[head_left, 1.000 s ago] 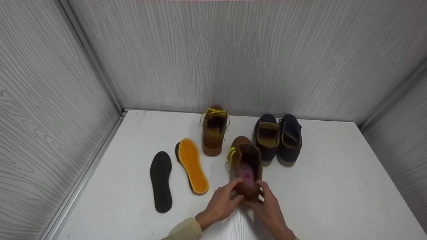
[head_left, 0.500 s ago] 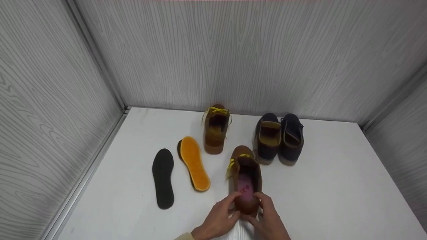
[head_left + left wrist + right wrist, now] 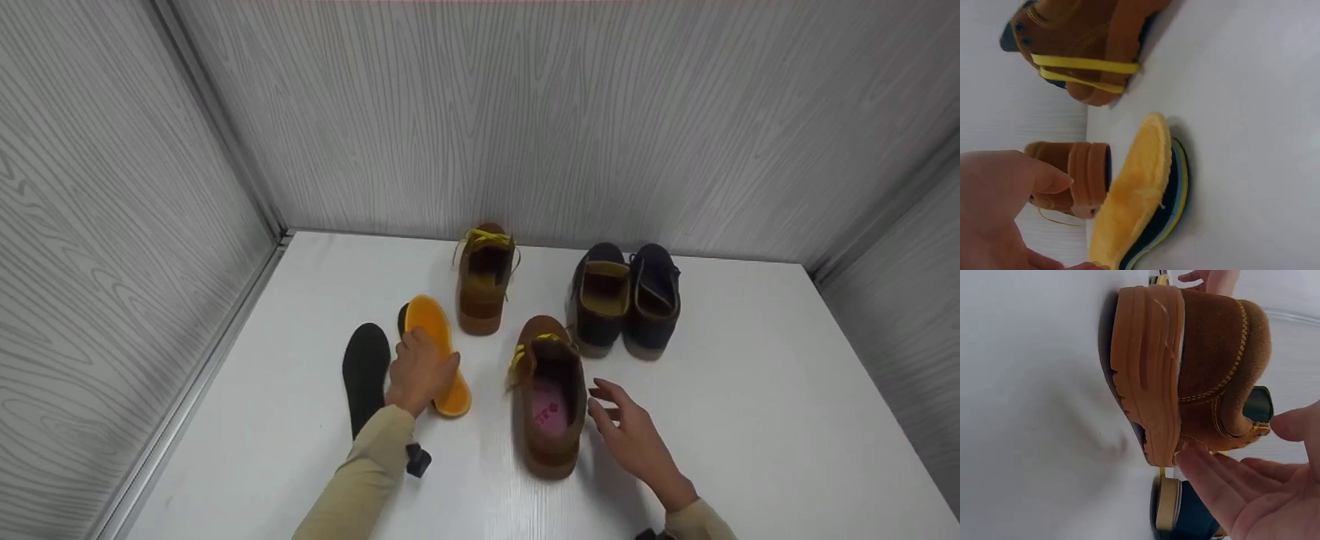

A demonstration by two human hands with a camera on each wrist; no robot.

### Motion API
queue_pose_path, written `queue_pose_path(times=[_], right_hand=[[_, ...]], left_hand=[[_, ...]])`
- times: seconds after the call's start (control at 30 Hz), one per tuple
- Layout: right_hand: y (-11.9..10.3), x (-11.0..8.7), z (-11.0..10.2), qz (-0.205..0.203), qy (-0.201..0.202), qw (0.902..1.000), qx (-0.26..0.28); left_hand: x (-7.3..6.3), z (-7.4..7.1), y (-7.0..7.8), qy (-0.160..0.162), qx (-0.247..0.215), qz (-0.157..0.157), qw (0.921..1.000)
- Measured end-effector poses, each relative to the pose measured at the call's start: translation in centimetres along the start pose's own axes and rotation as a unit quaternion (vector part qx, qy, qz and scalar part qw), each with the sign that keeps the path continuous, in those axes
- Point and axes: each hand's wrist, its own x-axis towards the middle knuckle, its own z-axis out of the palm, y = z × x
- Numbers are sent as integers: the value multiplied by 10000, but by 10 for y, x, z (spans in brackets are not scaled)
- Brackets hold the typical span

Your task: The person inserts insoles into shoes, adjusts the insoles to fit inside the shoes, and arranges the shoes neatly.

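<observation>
A brown lace-up shoe (image 3: 553, 446) with yellow laces and a pink inner sole stands at the table's middle front. My right hand (image 3: 631, 436) is just right of it, thumb and fingers apart; in the right wrist view the fingertips (image 3: 1193, 458) reach the shoe's side. Over a fuzzy orange insole (image 3: 426, 311), my left hand (image 3: 417, 369) hovers with its thumb (image 3: 1053, 179) spread from its fingers. A dark insole (image 3: 1178, 188) with a blue and yellow edge lies beneath the orange one. Left of that hand is a black insole (image 3: 366, 367).
The matching brown shoe (image 3: 481, 300) stands near the back wall (image 3: 525, 112). A dark navy shoe (image 3: 598, 330) and its mate (image 3: 652, 326) stand side by side at back right. White table (image 3: 750, 390) surrounds them, with grey wood-grain panels on the sides.
Both hands have let go of the brown shoe's heel after drawing it nearer. My left hand has moved left and forward over the orange insole; the right has shifted to the shoe's right side.
</observation>
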Motion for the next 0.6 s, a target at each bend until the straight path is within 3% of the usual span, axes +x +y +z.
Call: queue_pose_path(times=[0.17, 0.33, 0.47, 0.6], right_hand=[[-3, 15, 10, 87, 107, 9998, -171], [-7, 17, 14, 257, 40, 9991, -330], [-7, 17, 13, 322, 50, 9987, -401], [-5, 17, 11, 295, 101, 9983, -490]], left_hand=[[21, 6, -2, -178, -176, -545, 9982], [25, 5, -14, -321, -495, -1037, 9929], [24, 0, -22, -401, -669, -1156, 9902], [19, -8, -28, -358, -905, -1080, 9894]])
